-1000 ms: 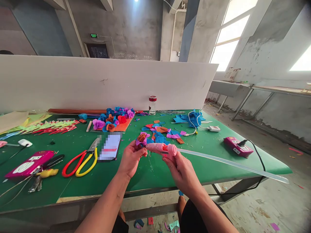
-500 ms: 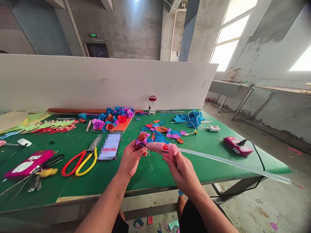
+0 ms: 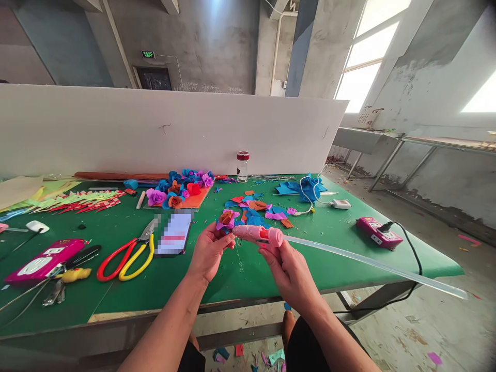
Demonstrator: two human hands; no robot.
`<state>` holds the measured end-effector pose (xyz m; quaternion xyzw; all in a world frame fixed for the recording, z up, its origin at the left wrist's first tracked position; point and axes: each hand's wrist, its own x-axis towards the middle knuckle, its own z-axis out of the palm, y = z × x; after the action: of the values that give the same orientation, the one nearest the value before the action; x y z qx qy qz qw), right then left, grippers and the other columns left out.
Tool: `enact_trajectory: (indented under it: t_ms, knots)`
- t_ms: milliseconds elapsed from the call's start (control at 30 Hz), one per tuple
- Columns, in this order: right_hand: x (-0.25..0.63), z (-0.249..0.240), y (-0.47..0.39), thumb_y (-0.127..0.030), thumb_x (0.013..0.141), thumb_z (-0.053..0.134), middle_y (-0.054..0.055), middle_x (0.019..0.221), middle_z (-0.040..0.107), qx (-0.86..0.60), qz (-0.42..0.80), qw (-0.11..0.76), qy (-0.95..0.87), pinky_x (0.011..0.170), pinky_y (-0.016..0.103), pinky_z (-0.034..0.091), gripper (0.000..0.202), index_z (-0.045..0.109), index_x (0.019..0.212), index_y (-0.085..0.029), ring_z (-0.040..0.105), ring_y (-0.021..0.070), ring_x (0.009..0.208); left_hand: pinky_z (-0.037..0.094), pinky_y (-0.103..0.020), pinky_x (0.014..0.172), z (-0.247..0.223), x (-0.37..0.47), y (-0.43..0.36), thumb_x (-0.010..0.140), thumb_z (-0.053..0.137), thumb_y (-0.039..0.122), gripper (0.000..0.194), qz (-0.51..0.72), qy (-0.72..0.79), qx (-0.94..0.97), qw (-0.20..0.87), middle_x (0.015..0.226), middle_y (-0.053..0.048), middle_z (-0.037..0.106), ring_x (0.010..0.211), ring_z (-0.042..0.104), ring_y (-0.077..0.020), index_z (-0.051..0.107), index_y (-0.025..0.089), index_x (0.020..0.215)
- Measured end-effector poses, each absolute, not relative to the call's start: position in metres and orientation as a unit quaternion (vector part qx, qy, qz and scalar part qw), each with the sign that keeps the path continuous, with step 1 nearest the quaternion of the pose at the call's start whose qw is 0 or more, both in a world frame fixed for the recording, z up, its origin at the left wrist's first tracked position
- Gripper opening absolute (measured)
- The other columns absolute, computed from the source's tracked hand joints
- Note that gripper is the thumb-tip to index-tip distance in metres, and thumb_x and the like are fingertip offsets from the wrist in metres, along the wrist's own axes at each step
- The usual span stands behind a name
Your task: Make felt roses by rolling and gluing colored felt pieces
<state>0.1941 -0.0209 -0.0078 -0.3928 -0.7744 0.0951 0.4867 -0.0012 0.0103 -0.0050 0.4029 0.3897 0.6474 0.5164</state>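
Pink plastic: the glue gun (image 3: 251, 234), landmark for all positions below, points left with its nozzle at the underside of the paper flower (image 3: 227, 219). Over the last second, change is slight. The far end of the glue stick (image 3: 349, 251), projecting from the rear of the glue gun, now sits a little lower and farther right. Flower and nozzle keep the same relation. Judgement: the work is in a steady holding stage at the flower's base, with only a minor change in the tool's angle. Whether glue is flowing cannot be determined.

Left hand (image 3: 209, 253): in a narrow pinch on the base of the flower, just left of the nozzle. Right hand (image 3: 289, 268): wrapped around the handle below the glue gun's rear end; the trigger finger is not clearly visible.

Flower condition: brown-orange centre, pink-purple outer petals spread around it, face tilted upward. Blue shows at the lower edge; whether it belongs to the flower cannot be confirmed. Location: at the nozzle end of the glue gun, raised above the green desk (image 3: 155, 289). Loose paper petals (image 3: 258, 205) lie beyond the glue gun; the phone (image 3: 174, 232) lies to its left.
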Motion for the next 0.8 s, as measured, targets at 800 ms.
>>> enact_trajectory:
  t_ms: [800]
  knots:
    - [0.2013,-0.0066,-0.019,-0.03,0.097,0.048,-0.001,0.067,0.063,-0.427,0.14,0.525,-0.722,0.052,0.024,0.042,0.015,0.058,0.101,-0.02,0.052,0.0138,0.052,0.044,-0.024,0.058,-0.0062,-0.0019,0.0108,0.056,0.088,0.023,0.03,0.66,0.395,0.387,0.508,0.07,0.003,0.064,0.056,0.054,-0.0084,0.07,0.018,0.08]
